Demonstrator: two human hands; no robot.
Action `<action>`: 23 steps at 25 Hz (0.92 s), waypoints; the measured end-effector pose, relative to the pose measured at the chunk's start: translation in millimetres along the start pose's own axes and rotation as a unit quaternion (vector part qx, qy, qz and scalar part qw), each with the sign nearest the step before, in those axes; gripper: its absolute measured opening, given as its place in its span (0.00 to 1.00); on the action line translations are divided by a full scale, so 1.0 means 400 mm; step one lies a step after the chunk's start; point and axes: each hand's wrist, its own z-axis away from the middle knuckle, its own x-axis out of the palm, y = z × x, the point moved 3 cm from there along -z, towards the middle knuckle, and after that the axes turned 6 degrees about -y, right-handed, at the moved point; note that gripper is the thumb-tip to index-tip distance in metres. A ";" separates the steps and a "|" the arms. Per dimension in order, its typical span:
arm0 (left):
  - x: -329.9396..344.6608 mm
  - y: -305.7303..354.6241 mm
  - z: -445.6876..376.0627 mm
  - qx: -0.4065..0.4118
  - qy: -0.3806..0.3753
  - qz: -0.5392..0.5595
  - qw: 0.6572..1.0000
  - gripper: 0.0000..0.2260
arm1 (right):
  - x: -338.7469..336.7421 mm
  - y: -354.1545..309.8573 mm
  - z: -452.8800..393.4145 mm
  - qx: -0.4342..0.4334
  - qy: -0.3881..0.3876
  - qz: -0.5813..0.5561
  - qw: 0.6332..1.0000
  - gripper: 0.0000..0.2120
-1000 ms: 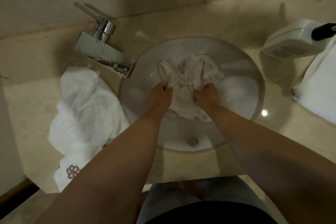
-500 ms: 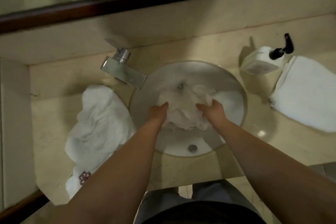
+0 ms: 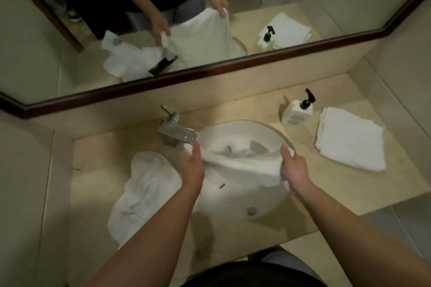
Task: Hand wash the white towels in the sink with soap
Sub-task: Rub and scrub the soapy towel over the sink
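**Wet towel held stretched over the sink**

Head view: both hands hold one white towel [image 3: 240, 165] by its top edge above the sink [image 3: 268, 133]. The left hand [image 3: 193, 168] pinches the towel's left corner between thumb and curled fingers, just in front of the tap [image 3: 177, 131]. The right hand [image 3: 295, 170] grips the right corner the same way, near the sink's right rim. The towel spans the gap between the two hands, its upper edge sagging slightly, and its body hangs down over the near half of the basin, hiding most of it. The drain [image 3: 251, 211] shows below the towel's lower edge.

A second, crumpled white towel [image 3: 144, 189] lies on the surface [image 3: 98, 154] left of the sink, beside the left forearm. A folded white towel [image 3: 349, 137] lies flat on the right side, well apart from the right hand. A soap bottle [image 3: 296, 113] with a black pump stands between the sink and the folded towel, toward the back wall.

The mirror [image 3: 210, 18] above repeats the hands, the stretched towel and the bottle.
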 end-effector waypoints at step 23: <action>0.246 0.248 0.201 0.016 0.020 0.188 0.982 0.16 | 0.067 -0.311 0.162 -0.112 -0.096 -0.183 0.972 0.07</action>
